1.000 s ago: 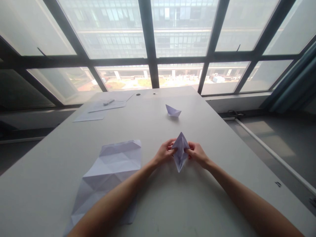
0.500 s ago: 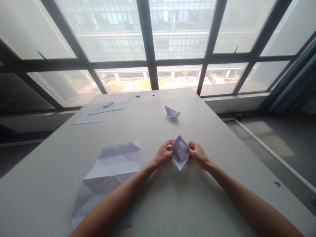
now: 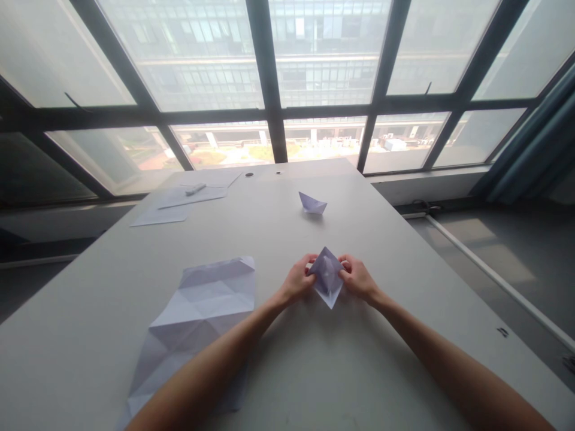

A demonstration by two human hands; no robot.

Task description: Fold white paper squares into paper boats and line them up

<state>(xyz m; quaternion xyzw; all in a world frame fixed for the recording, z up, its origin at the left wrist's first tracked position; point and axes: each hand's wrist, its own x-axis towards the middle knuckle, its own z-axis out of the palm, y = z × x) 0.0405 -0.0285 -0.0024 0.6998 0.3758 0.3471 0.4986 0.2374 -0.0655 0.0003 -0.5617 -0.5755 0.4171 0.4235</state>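
Holds a diamond-shaped folded white paper point(image 3: 328, 275) between left hand point(image 3: 298, 279) and right hand point(image 3: 358, 278) over a white counter point(image 3: 381, 239), right of a creased white sheet point(image 3: 215, 293), nearer than a pointed white paper boat point(image 3: 312, 204).

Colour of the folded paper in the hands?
Folded paper: pale lilac-white, no print visible; best in the head view.

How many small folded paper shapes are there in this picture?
2. One diamond-shaped paper is held between the left hand and the right hand; one paper boat sits beyond the hands on the table.
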